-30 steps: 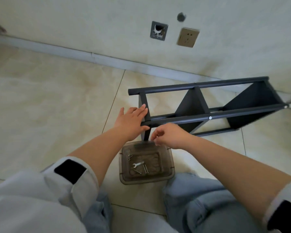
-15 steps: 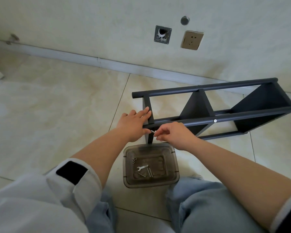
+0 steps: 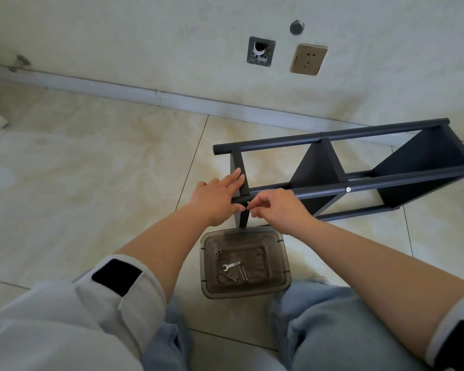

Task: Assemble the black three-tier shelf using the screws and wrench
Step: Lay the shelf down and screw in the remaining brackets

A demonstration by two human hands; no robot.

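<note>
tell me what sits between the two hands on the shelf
In the head view, a small silver screw sits at the near black rail of the shelf. The right hand pinches it; the left hand rests flat beside it.

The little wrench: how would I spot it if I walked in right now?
Find the black shelf lying on its side on the tiled floor, then the smoky see-through plastic tray just in front of it, by the person's knees. Inside lies the wrench, flat and silvery with an open forked end, unlike the thin straight screws and small round nuts beside it.
</note>
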